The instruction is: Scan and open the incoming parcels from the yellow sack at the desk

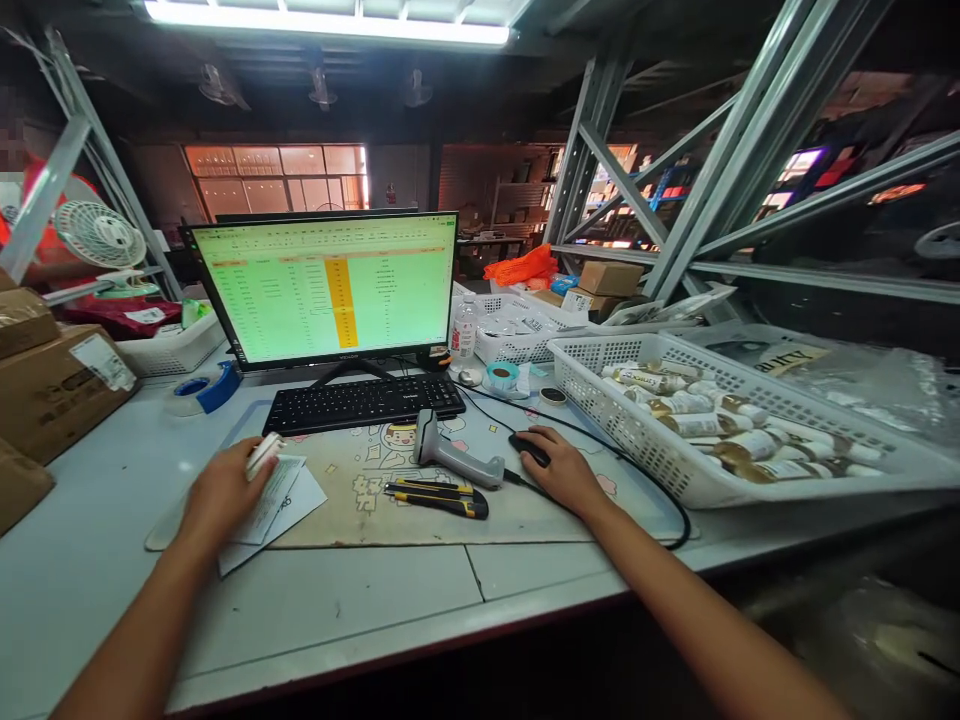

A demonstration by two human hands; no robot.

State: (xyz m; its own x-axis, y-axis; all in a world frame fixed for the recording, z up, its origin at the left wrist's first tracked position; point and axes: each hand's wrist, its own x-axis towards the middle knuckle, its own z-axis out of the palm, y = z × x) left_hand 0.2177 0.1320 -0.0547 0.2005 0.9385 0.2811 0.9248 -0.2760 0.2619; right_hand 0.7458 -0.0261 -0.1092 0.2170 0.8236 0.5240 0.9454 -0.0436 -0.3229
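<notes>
My right hand [559, 468] rests over a black computer mouse [529, 449] on the printed desk mat [337, 525]. My left hand [225, 492] is closed around a small white object [265, 452], mostly hidden by the fingers, so its kind is unclear. Beneath that hand lie white paper slips [294, 512] with print on them. Between the two hands are a grey barcode scanner [457, 458] and, nearer to me, a black and yellow box cutter [439, 497]. A black keyboard [364, 401] stands behind them, below a monitor [330, 290] showing a spreadsheet.
At the right, a white perforated basket [630, 435] holds several small bottles [697, 425]. A black cable [652, 480] loops beside it. Cardboard boxes [67, 390] and a blue tape dispenser [214, 388] are at the left. A plastic bottle [464, 330] stands by the monitor.
</notes>
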